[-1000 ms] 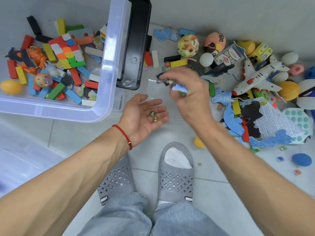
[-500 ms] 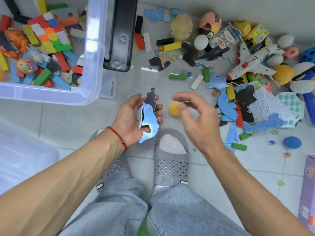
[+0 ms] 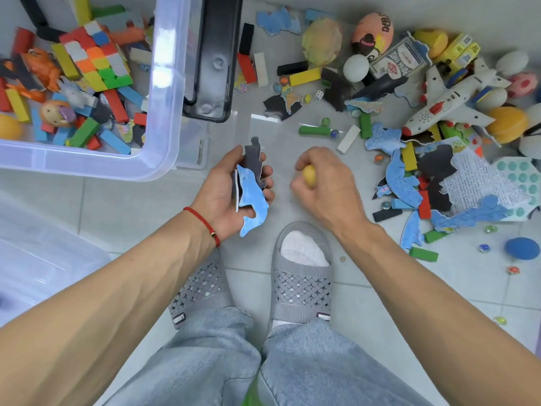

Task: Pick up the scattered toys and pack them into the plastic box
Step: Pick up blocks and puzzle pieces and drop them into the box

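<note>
the left hand grips flat foam pieces, blue and dark, fingers curled round them. the right hand curls its fingers round a yellow ball above the floor. the box sits up left, half full of blocks; more toys lie scattered right.

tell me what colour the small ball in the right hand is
Yellow: the small ball in the right hand, seen from the head view.
</note>
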